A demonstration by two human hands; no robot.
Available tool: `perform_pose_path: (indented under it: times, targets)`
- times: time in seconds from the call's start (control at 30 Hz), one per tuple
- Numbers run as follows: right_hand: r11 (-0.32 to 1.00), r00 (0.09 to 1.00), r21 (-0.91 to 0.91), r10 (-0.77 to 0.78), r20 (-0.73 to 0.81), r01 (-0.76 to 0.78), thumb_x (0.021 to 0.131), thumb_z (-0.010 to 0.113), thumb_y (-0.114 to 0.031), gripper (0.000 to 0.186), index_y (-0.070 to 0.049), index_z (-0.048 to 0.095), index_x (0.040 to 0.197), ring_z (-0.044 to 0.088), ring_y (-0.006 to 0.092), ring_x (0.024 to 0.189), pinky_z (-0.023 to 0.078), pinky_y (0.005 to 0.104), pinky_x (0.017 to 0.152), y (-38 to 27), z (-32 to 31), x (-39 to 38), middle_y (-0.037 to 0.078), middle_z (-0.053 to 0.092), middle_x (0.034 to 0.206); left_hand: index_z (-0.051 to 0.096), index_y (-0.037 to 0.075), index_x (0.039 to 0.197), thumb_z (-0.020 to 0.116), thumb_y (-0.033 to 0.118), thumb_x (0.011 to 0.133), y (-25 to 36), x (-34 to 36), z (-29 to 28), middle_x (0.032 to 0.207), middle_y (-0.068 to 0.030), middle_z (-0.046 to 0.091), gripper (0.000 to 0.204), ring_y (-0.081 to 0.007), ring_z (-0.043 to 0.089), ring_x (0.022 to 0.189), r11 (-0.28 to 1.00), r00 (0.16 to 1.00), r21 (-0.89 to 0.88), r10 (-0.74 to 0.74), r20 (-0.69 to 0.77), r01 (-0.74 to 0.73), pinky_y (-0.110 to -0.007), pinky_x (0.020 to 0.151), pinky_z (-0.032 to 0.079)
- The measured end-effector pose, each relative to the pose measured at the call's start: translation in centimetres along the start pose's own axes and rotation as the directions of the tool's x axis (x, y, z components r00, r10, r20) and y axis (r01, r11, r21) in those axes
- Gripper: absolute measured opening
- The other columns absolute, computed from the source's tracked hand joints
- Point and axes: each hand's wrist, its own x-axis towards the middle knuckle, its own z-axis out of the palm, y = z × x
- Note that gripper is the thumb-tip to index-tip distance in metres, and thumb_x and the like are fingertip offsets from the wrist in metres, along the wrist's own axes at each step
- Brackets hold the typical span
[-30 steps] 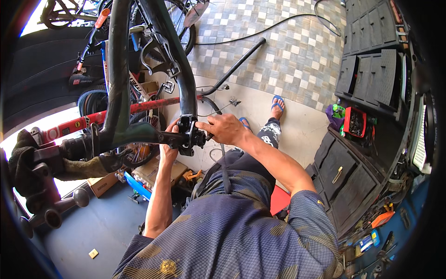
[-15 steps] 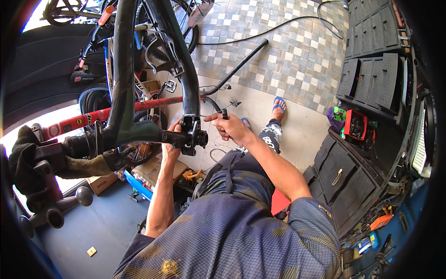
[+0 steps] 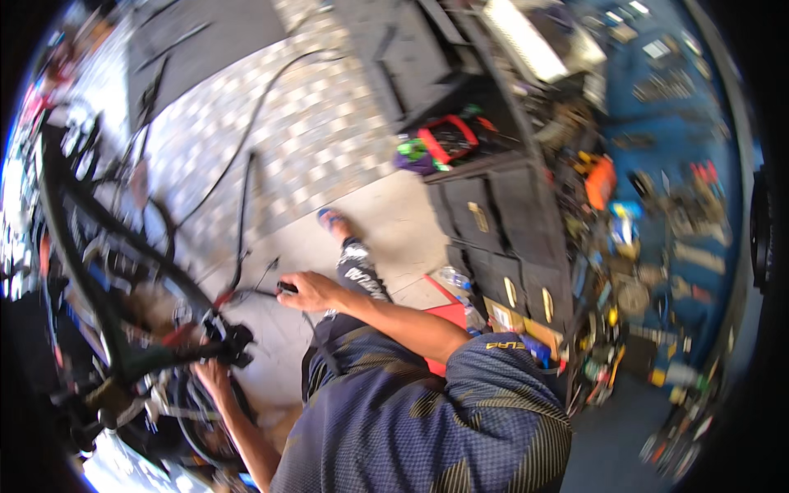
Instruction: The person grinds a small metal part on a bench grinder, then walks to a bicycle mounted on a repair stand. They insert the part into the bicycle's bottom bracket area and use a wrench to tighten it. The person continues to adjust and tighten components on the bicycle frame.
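Note:
A black bike frame (image 3: 131, 361) hangs on the left side of the view, its end carrying a dark fitting (image 3: 234, 343). My left hand (image 3: 215, 378) grips the frame just below that fitting; its fingers are partly hidden and blurred. Out to the right of the frame, my right hand (image 3: 312, 292) is closed around a short black cylindrical piece like a tool handle (image 3: 286, 287). A gap lies between this hand and the frame. The rest of the piece is hidden in the fist.
Dark drawer units (image 3: 472, 209) line the right, with a red tray (image 3: 448, 138) on them. Beyond, a blue surface (image 3: 657, 144) holds many scattered tools. A black hose (image 3: 261, 107) crosses the tiled floor. Other bikes (image 3: 160, 230) stand behind the frame.
The view has swung to the right, so the frame sits farther left and the tool-covered blue surface shows more. My right hand keeps the black piece and appears farther from the frame.

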Motion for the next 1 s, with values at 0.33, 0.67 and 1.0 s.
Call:
perform_pose_path:
  times: [0.33, 0.67, 1.0]
  targets:
    - [0.916, 0.552, 0.045, 0.278, -0.786, -0.398, 0.093, 0.067, -0.039, 0.052, -0.006, 0.049, 0.129, 0.071, 0.0463, 0.086, 0.054, 0.0547, 0.078, 3.4, -14.3, -22.8, 0.022, 0.072, 0.089, 0.062, 0.004, 0.13, 0.042, 0.049, 0.109, -6.2, 0.3, 2.0, 0.105, -0.0162, 0.071, 0.054, -0.0231, 0.067, 0.068, 0.898, 0.866, -0.025, 0.415, -0.278, -0.438, -0.034, 0.049, 0.053]
    - [0.909, 0.507, 0.416, 0.365, -0.781, -0.014, 0.105, 0.062, -0.028, 0.03, -0.001, 0.061, 0.119, 0.071, 0.0216, 0.094, 0.057, 0.0354, 0.081, 5.3, -20.4, -35.0, 0.012, 0.071, 0.102, 0.072, -0.006, 0.097, 0.066, 0.028, 0.099, 6.4, -10.5, 24.4, 0.08, -0.017, 0.072, 0.035, -0.0209, 0.065, 0.073, 0.936, 0.906, 0.284, 0.074, 0.418, -0.207, -0.041, 0.065, 0.05]
    - [0.579, 0.69, 0.658, 0.213, -0.692, 0.482, 0.104, 0.069, -0.017, 0.031, -0.003, 0.069, 0.132, 0.06, 0.0087, 0.101, 0.048, 0.0259, 0.093, 2.6, -26.9, -41.7, 0.001, 0.071, 0.111, 0.07, -0.006, 0.126, 0.067, 0.027, 0.106, 40.7, -19.5, 44.5, 0.104, -0.0121, 0.078, 0.038, -0.014, 0.07, 0.089, 0.922, 0.335, -0.271, 0.357, 0.872, -0.278, -0.031, 0.08, 0.057]
